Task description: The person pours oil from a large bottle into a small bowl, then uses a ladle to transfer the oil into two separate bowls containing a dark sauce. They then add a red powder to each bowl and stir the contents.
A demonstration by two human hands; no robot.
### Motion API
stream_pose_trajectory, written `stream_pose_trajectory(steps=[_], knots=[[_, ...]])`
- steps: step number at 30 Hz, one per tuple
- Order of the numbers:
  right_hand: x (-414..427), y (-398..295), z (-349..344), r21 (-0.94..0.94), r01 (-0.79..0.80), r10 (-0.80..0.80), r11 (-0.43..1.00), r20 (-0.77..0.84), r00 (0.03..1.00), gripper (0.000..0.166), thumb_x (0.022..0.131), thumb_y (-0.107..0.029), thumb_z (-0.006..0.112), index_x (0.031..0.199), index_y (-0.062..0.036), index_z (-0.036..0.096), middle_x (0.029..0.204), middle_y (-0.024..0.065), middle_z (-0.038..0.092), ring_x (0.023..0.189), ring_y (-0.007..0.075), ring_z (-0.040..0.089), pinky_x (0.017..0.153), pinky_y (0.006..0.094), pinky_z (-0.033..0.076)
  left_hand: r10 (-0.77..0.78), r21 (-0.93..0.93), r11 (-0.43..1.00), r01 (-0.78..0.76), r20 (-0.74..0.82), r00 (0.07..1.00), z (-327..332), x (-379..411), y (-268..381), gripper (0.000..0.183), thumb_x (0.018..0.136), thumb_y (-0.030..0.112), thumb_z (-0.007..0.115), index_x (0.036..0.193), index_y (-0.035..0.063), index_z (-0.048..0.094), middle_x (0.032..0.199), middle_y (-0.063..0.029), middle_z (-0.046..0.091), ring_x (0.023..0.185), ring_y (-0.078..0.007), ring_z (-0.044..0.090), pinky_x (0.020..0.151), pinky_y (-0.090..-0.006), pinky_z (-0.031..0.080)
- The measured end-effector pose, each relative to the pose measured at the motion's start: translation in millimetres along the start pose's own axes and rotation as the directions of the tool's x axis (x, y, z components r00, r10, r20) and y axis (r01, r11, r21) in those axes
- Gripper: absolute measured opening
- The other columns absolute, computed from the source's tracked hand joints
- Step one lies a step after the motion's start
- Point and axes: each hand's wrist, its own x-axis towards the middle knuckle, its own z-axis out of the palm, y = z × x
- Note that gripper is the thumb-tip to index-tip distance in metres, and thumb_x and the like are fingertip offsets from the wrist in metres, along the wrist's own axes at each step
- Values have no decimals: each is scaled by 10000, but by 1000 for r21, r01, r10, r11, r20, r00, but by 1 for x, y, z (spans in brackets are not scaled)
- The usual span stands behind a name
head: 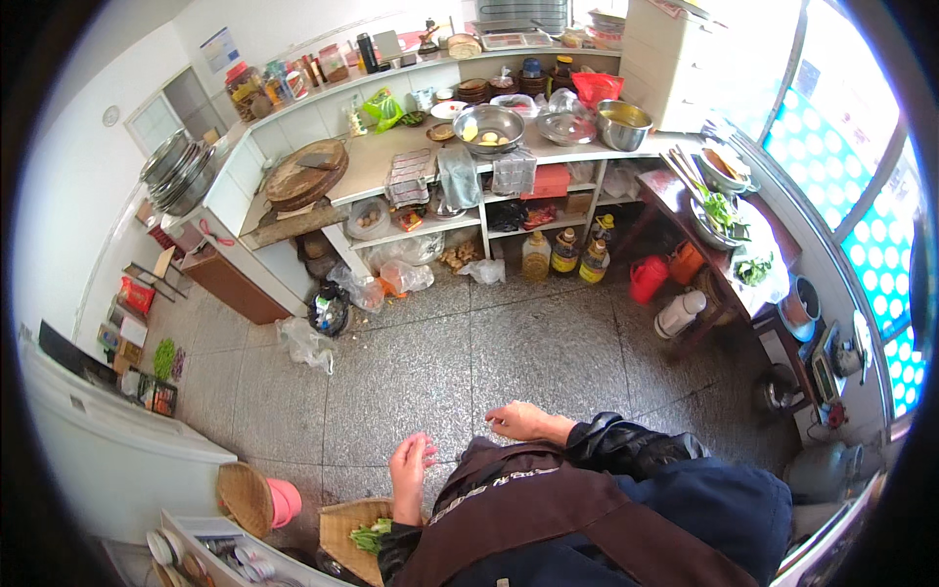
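Observation:
My left hand (412, 462) is low in the view with its fingers apart and nothing in it, above the grey floor. To its lower left, a woven basket (334, 524) with green leafy vegetables (369, 536) is partly hidden by my sleeve. My right hand (517, 420) hangs in front of the dark apron (513, 506), its fingers slightly curled and holding nothing visible. Across the floor, the counter holds a steel bowl (488, 117) with pale round items, a steel pot (623, 125) and a cleaver (317, 161) on a thick round wooden chopping board (293, 183).
Oil bottles (536, 257), a red jug (648, 279) and a white thermos (680, 314) stand on the floor. A plastic bag (308, 345) lies beside a small bin (328, 311). At right is a table with greens (754, 270); a pink bucket (284, 502) is at lower left.

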Motion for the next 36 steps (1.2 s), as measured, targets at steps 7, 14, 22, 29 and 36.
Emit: stream_pose_trajectory(steps=[7,14,22,29,36], knots=[[5,-14,4,102,-159,173,982,-145,974,314,869,-218,590,1140,-83,671,912,164,724,848,352,700,762,440,556,-26,98,995,8,186,982,-10,64,37,245,1003,220,574,1120,22,658,1033,-64,687,841,-139,670,654,-250,527],[32,-22,-18,118,-247,262,962,-136,955,324,847,-172,566,1143,-100,677,906,196,709,880,405,671,805,480,529,-52,75,997,36,224,973,-7,100,39,249,1002,214,569,1136,16,642,1051,-78,686,845,-155,673,652,-265,542],[61,-2,-38,133,-155,187,979,-270,945,318,874,-207,576,1167,-109,653,809,165,692,761,380,674,696,482,529,-64,114,993,44,183,981,1,127,65,243,1005,216,560,1144,31,636,1051,-84,682,853,-167,676,645,-278,548],[36,67,-78,262,-222,317,939,-414,853,316,876,-191,626,1158,-50,656,896,146,724,833,332,707,736,412,553,-124,128,988,89,297,947,67,159,70,271,998,226,578,1151,11,640,1051,-88,689,866,-169,678,680,-277,544],[41,158,-158,395,-228,381,890,-369,848,331,862,-189,640,1161,-49,660,938,171,721,883,336,703,794,400,552,-155,200,977,78,410,899,206,231,108,288,999,238,581,1181,21,636,1066,-94,697,885,-170,687,707,-276,544]])
